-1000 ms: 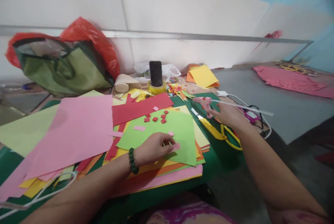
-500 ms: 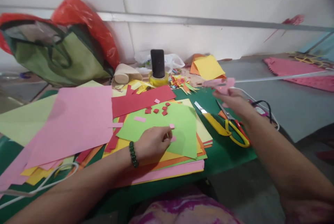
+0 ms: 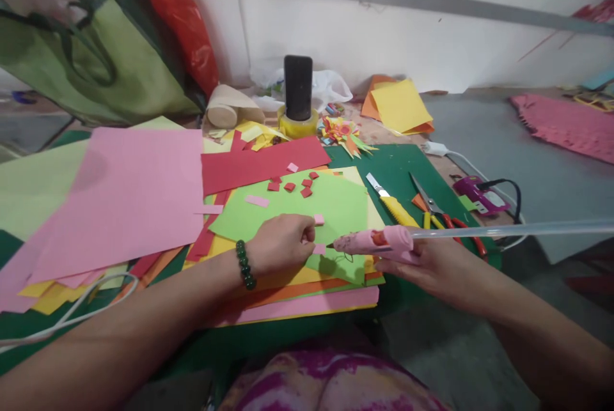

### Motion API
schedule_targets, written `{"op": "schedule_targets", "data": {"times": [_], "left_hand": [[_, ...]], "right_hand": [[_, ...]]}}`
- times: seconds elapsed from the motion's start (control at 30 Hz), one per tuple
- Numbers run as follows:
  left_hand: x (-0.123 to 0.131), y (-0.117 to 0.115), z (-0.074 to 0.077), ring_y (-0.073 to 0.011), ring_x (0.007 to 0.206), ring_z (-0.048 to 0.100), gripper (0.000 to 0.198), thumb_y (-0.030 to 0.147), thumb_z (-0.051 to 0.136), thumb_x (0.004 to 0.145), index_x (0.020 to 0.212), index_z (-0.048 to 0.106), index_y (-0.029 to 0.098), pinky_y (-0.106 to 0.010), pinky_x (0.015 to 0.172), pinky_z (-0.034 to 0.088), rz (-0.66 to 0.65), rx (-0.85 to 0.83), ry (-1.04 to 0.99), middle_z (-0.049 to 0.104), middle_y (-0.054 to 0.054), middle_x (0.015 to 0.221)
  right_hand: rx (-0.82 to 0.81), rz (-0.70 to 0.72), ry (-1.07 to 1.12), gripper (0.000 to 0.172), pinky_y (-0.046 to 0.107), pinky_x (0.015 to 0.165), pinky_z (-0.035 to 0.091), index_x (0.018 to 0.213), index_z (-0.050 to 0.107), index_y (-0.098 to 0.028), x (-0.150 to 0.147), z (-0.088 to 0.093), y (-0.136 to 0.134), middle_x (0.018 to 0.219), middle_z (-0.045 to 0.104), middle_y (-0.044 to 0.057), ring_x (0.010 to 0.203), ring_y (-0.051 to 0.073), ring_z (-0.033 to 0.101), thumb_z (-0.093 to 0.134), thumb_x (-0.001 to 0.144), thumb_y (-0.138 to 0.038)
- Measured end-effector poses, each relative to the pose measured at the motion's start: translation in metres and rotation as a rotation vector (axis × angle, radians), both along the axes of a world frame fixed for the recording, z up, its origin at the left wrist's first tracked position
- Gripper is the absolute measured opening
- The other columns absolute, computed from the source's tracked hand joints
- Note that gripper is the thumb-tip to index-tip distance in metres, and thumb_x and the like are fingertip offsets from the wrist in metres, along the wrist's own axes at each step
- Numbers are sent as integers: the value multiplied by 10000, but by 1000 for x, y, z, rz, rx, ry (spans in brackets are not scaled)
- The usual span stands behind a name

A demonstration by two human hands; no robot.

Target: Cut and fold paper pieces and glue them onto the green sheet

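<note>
My right hand [image 3: 432, 267] grips a pink hot glue gun [image 3: 378, 241], with a long clear glue stick [image 3: 508, 230] running out of its back. The gun's dark nozzle points left, just beside a small pink paper piece [image 3: 319, 249]. My left hand [image 3: 283, 240], closed in a pinch, holds that pink piece over the green paper [image 3: 336, 206]. Another pink square [image 3: 319, 220] lies by its fingertips. Several small red paper squares [image 3: 290, 187] and a pink strip [image 3: 257, 201] rest on the same sheet.
A box cutter [image 3: 393, 203] and scissors [image 3: 432, 203] lie right of the paper stack. Behind stand a phone [image 3: 298, 88] on a yellow tape roll [image 3: 298, 126] and a paper flower [image 3: 340, 132]. Pink sheets [image 3: 129, 187] lie left, near a green bag [image 3: 129, 46].
My right hand has brought the glue gun from the far right of the mat down and left to the pink piece. My left hand stays pinched over the green sheet.
</note>
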State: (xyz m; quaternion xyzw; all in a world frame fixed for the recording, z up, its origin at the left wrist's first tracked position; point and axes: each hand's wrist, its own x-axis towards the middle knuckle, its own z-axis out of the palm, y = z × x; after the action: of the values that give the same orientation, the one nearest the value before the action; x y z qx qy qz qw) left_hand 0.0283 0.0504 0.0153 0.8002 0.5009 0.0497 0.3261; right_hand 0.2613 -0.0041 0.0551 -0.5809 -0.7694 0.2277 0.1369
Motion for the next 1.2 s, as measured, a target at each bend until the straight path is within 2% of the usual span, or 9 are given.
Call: {"op": "schedule_targets", "data": {"times": [0.17, 0.23, 0.33, 0.53, 0.7, 0.83, 0.97, 1.1, 1.2], "left_hand": [[0, 0, 0, -165, 620, 526, 101, 180, 514, 718, 644, 580, 197, -274, 519, 277, 8, 16, 8, 647, -23, 677], [0, 0, -1, -162, 608, 519, 99, 183, 521, 719, 642, 582, 196, -273, 516, 274, 14, 18, 6, 642, -22, 665], [0, -1, -1, -153, 583, 504, 101, 185, 528, 721, 635, 580, 196, -271, 510, 265, 21, 9, 5, 634, -18, 649], [0, -1, 0, -162, 603, 514, 116, 184, 514, 728, 624, 562, 198, -270, 507, 266, 4, 20, 6, 640, -26, 663], [0, 0, 0, -159, 597, 517, 107, 180, 522, 723, 638, 585, 198, -270, 506, 259, 4, 12, 17, 637, -26, 663], [0, -1, 0, -156, 597, 513, 111, 174, 519, 723, 630, 573, 198, -271, 511, 266, 8, 24, 12, 629, -19, 655], [0, -2, 0, -155, 586, 501, 98, 190, 531, 729, 642, 575, 199, -275, 506, 259, 12, 30, 22, 631, -15, 659], [0, -2, 1, -157, 588, 505, 103, 176, 518, 724, 640, 571, 205, -274, 514, 255, 7, 30, 33, 630, -13, 656], [0, -1, 2, -165, 602, 514, 106, 194, 513, 733, 649, 575, 208, -271, 517, 259, -3, 20, 46, 642, -19, 675]], "right_hand": [[-38, 75, -71, 278, 284, 486, 403, 644, 655, -247, -3, -4, 1, 559, 625, 25, 549, 204, 598, 549, 837, -417], [-45, 111, -63, 246, 277, 521, 421, 697, 674, -254, -5, -4, 2, 631, 662, 30, 613, 209, 624, 535, 848, -390], [-74, 116, -77, 261, 272, 537, 427, 744, 689, -254, -5, -5, 3, 742, 700, 40, 647, 208, 631, 510, 855, -408], [-86, 121, -143, 282, 259, 484, 360, 717, 669, -242, -4, -7, 3, 725, 695, 38, 600, 183, 608, 514, 854, -432], [-25, 79, -268, 422, 272, 424, 239, 497, 508, -224, -4, -9, 3, 463, 515, 11, 415, 140, 442, 500, 845, -464], [-17, 96, -250, 504, 275, 406, 197, 445, 413, -220, -4, -9, 4, 408, 379, -16, 373, 118, 336, 477, 848, -515], [-7, 38, -251, 518, 265, 403, 191, 439, 407, -212, -3, -11, 4, 417, 388, -18, 376, 114, 346, 494, 833, -536], [-40, 92, -246, 438, 263, 417, 216, 484, 483, -216, -2, -12, 3, 436, 451, -17, 386, 118, 384, 512, 839, -471], [-37, 74, -288, 469, 266, 425, 209, 449, 451, -215, -2, -11, 3, 417, 443, -15, 386, 120, 380, 521, 836, -470]]}}
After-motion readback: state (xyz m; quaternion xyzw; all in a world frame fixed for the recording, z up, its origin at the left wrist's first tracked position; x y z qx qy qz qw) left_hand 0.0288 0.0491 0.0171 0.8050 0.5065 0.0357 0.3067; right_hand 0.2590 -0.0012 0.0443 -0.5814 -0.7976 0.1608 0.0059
